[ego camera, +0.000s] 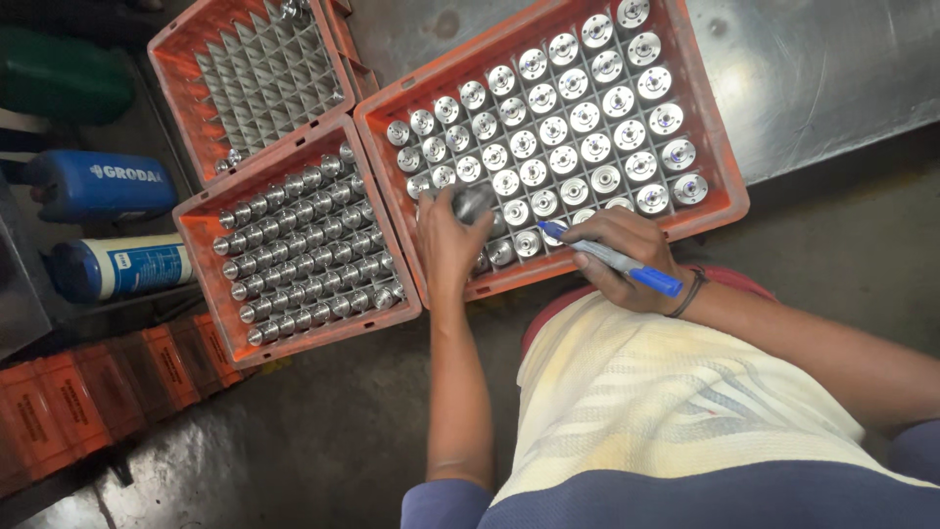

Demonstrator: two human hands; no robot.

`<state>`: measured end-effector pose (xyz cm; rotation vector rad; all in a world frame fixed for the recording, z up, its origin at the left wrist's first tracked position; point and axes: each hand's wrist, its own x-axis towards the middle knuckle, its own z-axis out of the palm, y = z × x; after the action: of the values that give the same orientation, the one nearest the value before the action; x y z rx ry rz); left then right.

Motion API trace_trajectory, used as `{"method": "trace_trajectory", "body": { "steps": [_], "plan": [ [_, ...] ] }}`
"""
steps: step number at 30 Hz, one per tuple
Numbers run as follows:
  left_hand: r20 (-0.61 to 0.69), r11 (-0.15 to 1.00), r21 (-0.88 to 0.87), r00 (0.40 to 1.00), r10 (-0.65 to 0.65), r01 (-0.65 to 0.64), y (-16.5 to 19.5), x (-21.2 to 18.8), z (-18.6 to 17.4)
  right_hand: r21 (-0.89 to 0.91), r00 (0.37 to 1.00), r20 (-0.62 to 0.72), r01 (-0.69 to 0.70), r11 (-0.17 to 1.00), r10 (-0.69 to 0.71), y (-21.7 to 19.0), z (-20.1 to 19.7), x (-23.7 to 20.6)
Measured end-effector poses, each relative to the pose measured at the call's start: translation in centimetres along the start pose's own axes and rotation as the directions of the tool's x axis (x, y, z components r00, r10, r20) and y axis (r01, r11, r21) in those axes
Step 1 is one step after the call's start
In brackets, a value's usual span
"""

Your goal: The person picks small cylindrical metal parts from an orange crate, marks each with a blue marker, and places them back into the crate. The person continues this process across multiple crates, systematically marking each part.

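Right hand (627, 260) grips a blue marker (612, 257); left hand (448, 240), at nine o'clock, clasps a blurred, shiny metal cylinder (473, 203). Round flanged parts fill the orange gridded crate (720, 147).

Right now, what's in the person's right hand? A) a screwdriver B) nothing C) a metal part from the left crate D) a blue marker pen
D: the right hand grips a blue marker pen with its tip down at the near row of round metal parts in the large orange crate, while the left hand holds one metal part.
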<state>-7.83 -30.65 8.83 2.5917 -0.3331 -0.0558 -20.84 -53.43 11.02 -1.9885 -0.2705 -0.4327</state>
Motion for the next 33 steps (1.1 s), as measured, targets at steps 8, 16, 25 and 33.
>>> {"method": "trace_trajectory", "body": {
  "steps": [8, 16, 25, 33],
  "plan": [
    [0.04, 0.994, 0.061, 0.994, -0.097, 0.095, 2.2, 2.4, 3.8, 0.028, 1.0, 0.004, 0.004, 1.0, -0.004, 0.8, -0.2, -0.1],
    [-0.023, 0.711, -0.703, 0.998, -0.052, 0.021, 0.0, 2.5, -0.1, -0.026, 0.995, 0.023, 0.101, 0.995, -0.1, -0.5, -1.1, 0.5],
    [0.406, 0.032, -0.911, 0.907, -0.111, 0.412, 3.1, -1.5, 7.1, 0.003, 0.971, 0.105, 0.215, 0.977, -0.214, -0.4, -0.6, 1.4],
    [0.342, 0.024, -0.939, 0.939, -0.043, 0.343, 2.8, -1.7, 8.1, -0.007, 0.98, 0.099, 0.176, 0.984, -0.175, 0.4, -0.5, 0.2]
  ]
}}
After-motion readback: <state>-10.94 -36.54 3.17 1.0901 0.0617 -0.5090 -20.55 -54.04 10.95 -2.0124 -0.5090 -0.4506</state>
